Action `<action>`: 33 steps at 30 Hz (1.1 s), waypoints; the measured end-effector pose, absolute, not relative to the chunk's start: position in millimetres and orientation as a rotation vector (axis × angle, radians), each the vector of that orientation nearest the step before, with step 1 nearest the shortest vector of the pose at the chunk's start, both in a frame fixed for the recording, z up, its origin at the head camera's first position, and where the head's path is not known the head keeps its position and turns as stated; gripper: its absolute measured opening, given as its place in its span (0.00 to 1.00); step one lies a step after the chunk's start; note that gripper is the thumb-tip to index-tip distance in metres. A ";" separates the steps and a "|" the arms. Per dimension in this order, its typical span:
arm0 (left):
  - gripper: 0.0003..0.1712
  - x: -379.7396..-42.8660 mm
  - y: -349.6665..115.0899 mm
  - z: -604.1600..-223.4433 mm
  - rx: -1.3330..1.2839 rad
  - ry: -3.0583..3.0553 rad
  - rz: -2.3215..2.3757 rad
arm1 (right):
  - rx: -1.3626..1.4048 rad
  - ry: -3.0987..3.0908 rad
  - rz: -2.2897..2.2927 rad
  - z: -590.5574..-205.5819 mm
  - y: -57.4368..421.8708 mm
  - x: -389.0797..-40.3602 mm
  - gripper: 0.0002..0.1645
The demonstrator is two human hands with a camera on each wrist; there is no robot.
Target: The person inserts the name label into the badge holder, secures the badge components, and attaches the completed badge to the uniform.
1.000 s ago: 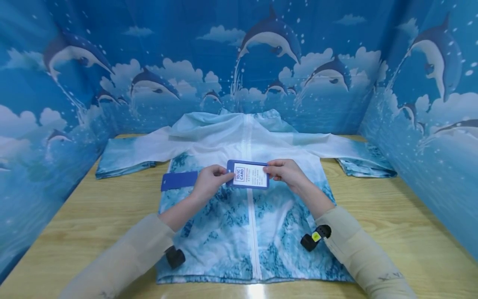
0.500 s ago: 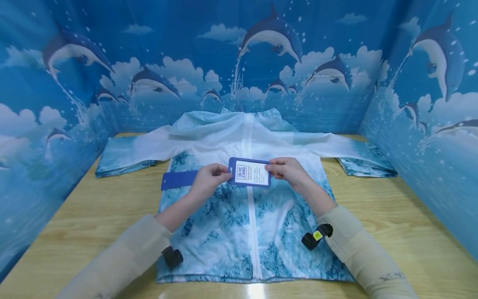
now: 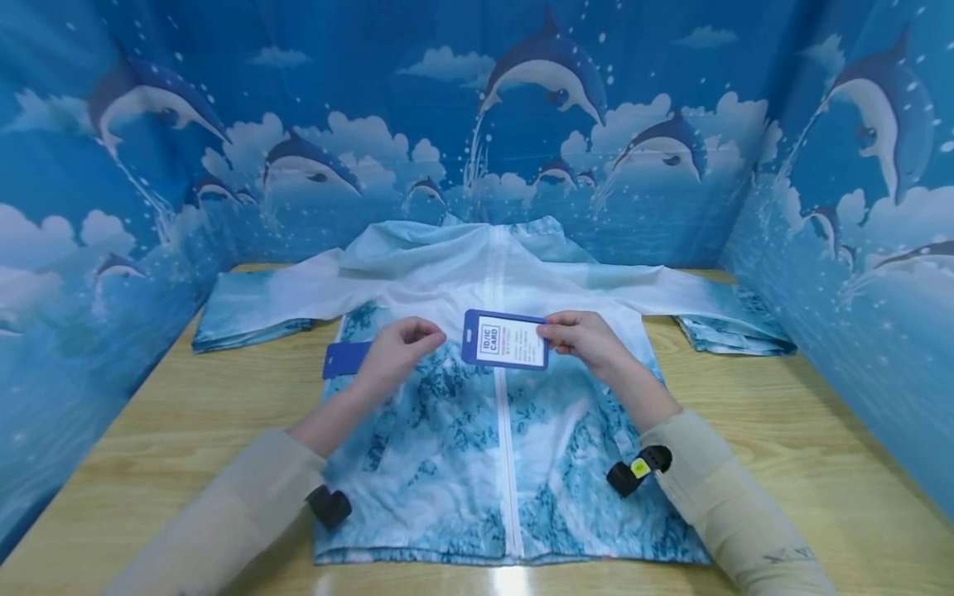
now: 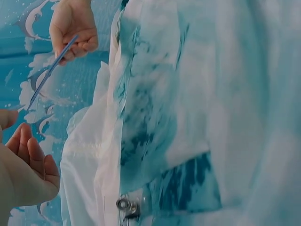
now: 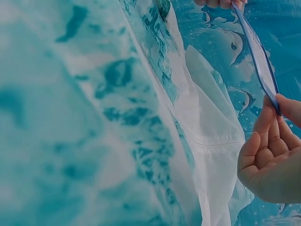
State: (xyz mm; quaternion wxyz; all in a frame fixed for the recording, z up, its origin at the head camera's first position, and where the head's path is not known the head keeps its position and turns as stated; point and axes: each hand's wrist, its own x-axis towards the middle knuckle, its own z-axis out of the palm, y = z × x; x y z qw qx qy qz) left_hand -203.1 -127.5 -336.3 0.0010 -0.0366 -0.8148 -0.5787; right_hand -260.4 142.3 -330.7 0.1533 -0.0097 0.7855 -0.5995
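Note:
My right hand (image 3: pixel 585 341) pinches one short end of a blue ID card holder (image 3: pixel 507 339) between thumb and fingers. The holder has a slot at its other end and a white printed card inside. In the left wrist view it appears edge-on, as a thin blue strip (image 4: pixel 49 75). Just left of the slotted end, in the head view, my left hand (image 3: pixel 395 356) is apart from the holder, its fingers loosely bent around nothing. Beneath both hands lies a zipped jacket (image 3: pixel 447 447), white and teal. A flat blue piece (image 3: pixel 346 358) rests on it, partly hidden behind my left hand.
The jacket spreads over a wooden table (image 3: pixel 775 439), its sleeves (image 3: pixel 253 306) reaching out to both sides. Blue dolphin-printed curtains (image 3: pixel 417 99) enclose the back and sides. A small metal clip (image 4: pixel 128 205) shows low in the left wrist view.
My left hand has let go of the card holder's slotted end and drawn slightly left. The holder, still in my right hand, has shifted a little right and up.

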 end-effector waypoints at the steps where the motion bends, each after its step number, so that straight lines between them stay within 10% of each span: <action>1: 0.14 -203.8 -130.6 -336.1 -0.127 -2.565 -1.809 | -0.030 2.249 -1.721 -330.8 142.9 -260.4 0.19; 33: 0.20 -221.6 -244.5 -339.4 -0.252 -2.748 -1.414 | -0.028 2.244 -1.704 -329.0 148.0 -260.5 0.18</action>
